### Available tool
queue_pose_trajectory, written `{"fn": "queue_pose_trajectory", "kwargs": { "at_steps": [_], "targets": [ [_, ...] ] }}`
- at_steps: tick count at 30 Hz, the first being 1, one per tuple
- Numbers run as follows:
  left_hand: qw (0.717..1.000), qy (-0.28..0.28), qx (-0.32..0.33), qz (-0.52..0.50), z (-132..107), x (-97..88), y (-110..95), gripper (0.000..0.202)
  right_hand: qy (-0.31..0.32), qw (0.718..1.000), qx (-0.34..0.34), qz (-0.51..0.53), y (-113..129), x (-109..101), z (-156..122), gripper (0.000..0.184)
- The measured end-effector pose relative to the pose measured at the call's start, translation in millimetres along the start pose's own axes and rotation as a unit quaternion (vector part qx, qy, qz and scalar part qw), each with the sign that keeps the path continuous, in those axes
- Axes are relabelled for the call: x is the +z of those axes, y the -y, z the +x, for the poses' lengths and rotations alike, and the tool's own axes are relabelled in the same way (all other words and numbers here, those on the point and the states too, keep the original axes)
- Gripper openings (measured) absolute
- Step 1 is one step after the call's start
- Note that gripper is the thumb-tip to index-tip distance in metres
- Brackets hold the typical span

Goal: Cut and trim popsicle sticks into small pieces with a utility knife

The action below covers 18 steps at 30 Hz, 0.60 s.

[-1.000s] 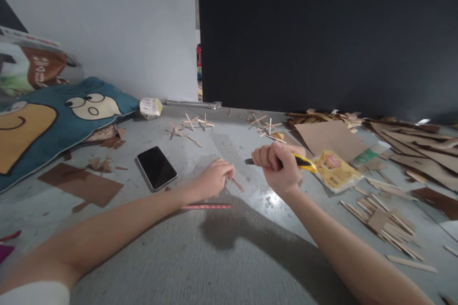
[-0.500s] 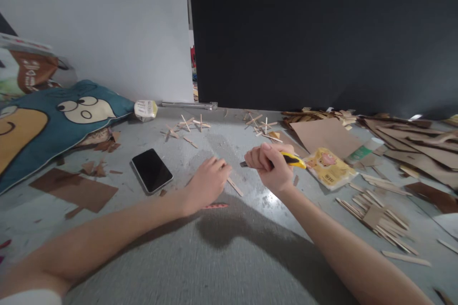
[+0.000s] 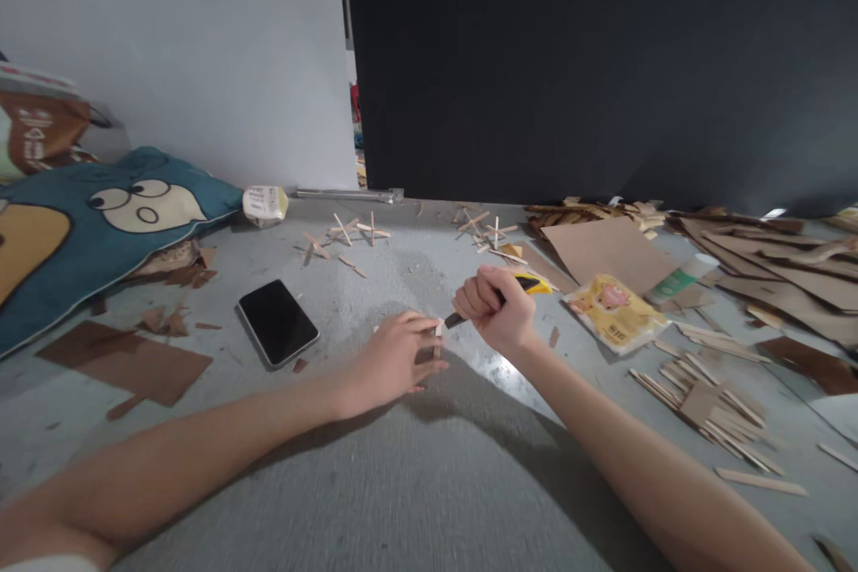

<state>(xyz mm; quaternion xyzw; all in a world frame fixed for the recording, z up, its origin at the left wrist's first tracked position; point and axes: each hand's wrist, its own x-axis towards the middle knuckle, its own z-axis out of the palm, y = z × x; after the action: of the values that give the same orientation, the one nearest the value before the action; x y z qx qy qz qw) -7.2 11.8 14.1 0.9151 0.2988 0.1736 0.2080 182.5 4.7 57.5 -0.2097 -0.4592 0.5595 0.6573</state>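
My right hand (image 3: 496, 308) is wrapped round a yellow and black utility knife (image 3: 534, 284). Its dark front end points left, close to a small wooden craft stick (image 3: 438, 341). The fingers of my left hand (image 3: 400, 353) hold that stick low over the grey tabletop (image 3: 375, 483), partly covering it. Left of my left hand lies a black-screened phone (image 3: 278, 322).
Crossed sticks (image 3: 345, 231) stand at the back, with another group (image 3: 492, 234) further right. On the right are a yellow packet (image 3: 615, 313), a glue stick (image 3: 684, 277), a stick pile (image 3: 703, 411) and cardboard strips (image 3: 770, 273). A blue cushion (image 3: 80, 241) lies left.
My left hand has spread its fingers about the stick and now holds it. My right hand has moved slightly left with the knife, bringing its tip near the stick. The view has shifted a little.
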Motion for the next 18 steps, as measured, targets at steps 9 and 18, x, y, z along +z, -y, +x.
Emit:
{"fn": "queue_pose_trajectory", "kwargs": {
  "at_steps": [9,18],
  "targets": [
    [0.985,-0.043,-0.098,-0.132,4.2,5.0,5.8,0.088,-0.015,0.998,0.047,0.029,-25.2,-13.9,-3.7,0.064],
    [0.984,-0.041,-0.110,-0.136,6.3,3.0,6.2,0.087,-0.005,0.998,0.056,0.030,-30.2,-11.6,-5.2,0.067]
  ]
}}
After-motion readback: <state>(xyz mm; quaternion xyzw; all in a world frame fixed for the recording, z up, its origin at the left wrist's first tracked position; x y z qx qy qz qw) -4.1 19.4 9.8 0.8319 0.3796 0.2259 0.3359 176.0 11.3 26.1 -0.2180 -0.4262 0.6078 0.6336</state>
